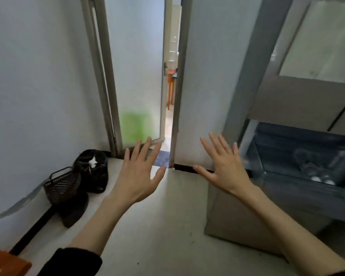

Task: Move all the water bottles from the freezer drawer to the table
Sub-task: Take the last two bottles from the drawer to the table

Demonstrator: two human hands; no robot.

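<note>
Both hands, left hand (pixel 136 176) and right hand (pixel 226 169), spread their fingers wide and hold nothing, while the bottles (pixel 315 170) in the open freezer drawer (pixel 299 178) at right look frosty, hard, probably slippery, best gripped around the middle.

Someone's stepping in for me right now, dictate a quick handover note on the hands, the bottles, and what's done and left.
Left hand: open, fingers spread, holding nothing.
Right hand: open, fingers spread, holding nothing.
The grey freezer drawer stands pulled open on the right; clear plastic water bottles with white caps lie inside, blurred, count unclear.
Done: drawer open.
Left: carry every bottle to the table.
</note>
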